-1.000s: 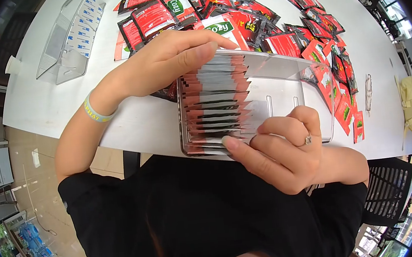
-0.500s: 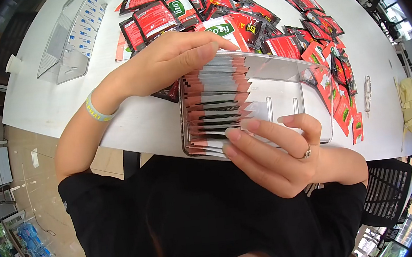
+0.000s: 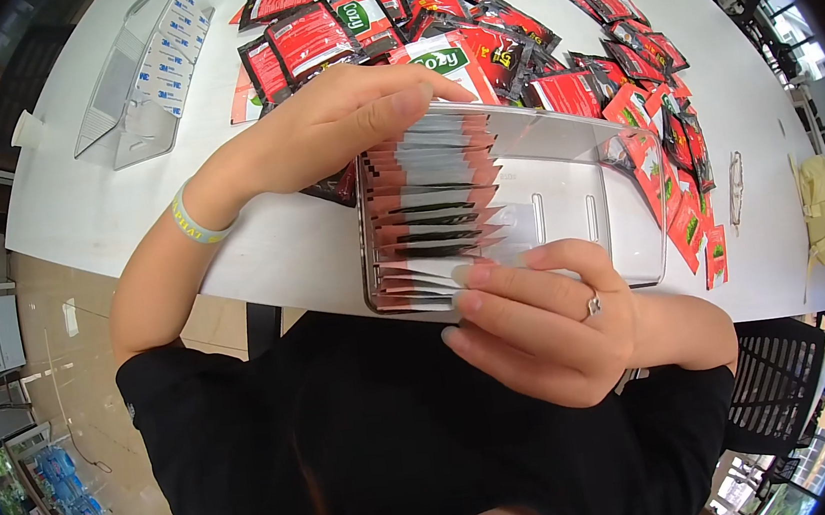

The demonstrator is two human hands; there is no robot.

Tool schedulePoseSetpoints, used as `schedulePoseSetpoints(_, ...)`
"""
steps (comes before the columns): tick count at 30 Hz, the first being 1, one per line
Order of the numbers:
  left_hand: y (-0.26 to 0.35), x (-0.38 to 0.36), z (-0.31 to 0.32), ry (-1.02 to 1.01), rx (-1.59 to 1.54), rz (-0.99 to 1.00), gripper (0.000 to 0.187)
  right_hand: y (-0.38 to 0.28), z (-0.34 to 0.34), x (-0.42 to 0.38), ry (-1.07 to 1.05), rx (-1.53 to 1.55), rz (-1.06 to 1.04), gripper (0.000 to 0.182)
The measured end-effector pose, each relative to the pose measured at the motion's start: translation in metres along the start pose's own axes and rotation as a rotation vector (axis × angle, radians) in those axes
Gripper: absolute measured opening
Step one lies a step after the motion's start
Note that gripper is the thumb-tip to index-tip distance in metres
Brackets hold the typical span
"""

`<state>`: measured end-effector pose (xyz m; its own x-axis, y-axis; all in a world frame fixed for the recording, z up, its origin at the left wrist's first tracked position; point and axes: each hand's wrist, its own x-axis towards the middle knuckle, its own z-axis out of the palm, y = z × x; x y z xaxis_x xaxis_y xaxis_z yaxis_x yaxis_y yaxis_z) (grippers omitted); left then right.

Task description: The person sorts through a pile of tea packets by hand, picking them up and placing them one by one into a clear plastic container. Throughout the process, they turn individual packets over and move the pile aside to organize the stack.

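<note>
A clear plastic box (image 3: 638, 254) is tilted towards me at the table's near edge. A row of red-and-grey sachets (image 3: 438, 169) stands on edge along its left end. My left hand (image 3: 348, 118) is closed over the far left corner, its fingers behind the far wall, partly hidden. My right hand (image 3: 551, 328) is at the near end of the row, with bent fingers pinching the right edges of the nearest sachets. Those sachets lean apart from the rest and show pale faces. Part of the box's near wall is hidden behind this hand.
Many red-and-black packets (image 3: 314, 42) are heaped at the back of the white table (image 3: 245, 195). Flat red sachets (image 3: 686, 224) lie to the right. A second clear container (image 3: 143, 130) stands back left; a yellow bag (image 3: 819, 205) is at the right edge.
My right hand has moved slightly towards me, and its fingers have drawn closer together. The nearest sachets have tipped with it, opening a gap in the row. My left hand has stayed put.
</note>
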<state>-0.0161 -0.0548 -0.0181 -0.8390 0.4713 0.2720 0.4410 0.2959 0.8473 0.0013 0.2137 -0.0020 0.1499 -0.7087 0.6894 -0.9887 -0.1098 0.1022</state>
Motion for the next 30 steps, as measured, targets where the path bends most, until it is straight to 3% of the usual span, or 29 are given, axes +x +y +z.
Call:
schedulePoseSetpoints(3, 0.001, -0.001, -0.001, -0.002, 0.012, -0.015, 0.055, 0.002, -0.005, 0.008, 0.017, 0.164, 0.097, 0.029)
schedulePoseSetpoints(5, 0.001, 0.000, 0.000, -0.012, 0.016, -0.043, 0.056, 0.005, -0.015, 0.012, -0.111, 0.351, 0.299, 0.043)
schedulePoseSetpoints(6, -0.002, 0.001, 0.002, -0.001, 0.009, -0.014, 0.056, 0.008, -0.012, 0.011, -0.101, 0.357, 0.280, 0.051)
schedulePoseSetpoints(8, -0.002, 0.002, 0.002, 0.010, 0.002, 0.015, 0.057, 0.007, -0.011, 0.012, -0.116, 0.338, 0.315, 0.050)
schedulePoseSetpoints(10, 0.002, 0.001, 0.000, -0.037, -0.023, -0.077, 0.057, 0.007, -0.012, 0.012, -0.131, 0.321, 0.350, 0.049)
schedulePoseSetpoints(13, 0.001, 0.001, 0.003, -0.031, -0.079, -0.075, 0.059, 0.009, -0.014, 0.009, -0.237, 0.257, 0.231, 0.052)
schedulePoseSetpoints(19, 0.000, 0.001, 0.005, -0.017, -0.104, -0.040, 0.060, 0.001, -0.002, 0.003, -0.132, 0.042, 0.128, 0.047)
schedulePoseSetpoints(21, 0.001, 0.000, 0.004, -0.021, -0.088, -0.054, 0.060, -0.001, 0.003, 0.001, -0.032, -0.074, 0.118, 0.033)
schedulePoseSetpoints(24, 0.000, 0.000, 0.002, -0.030, -0.053, -0.064, 0.060, -0.006, 0.006, -0.005, 0.024, -0.142, 0.119, 0.028)
schedulePoseSetpoints(30, -0.001, 0.000, 0.003, -0.024, -0.017, -0.040, 0.059, -0.005, 0.002, 0.003, -0.006, -0.100, 0.130, 0.021)
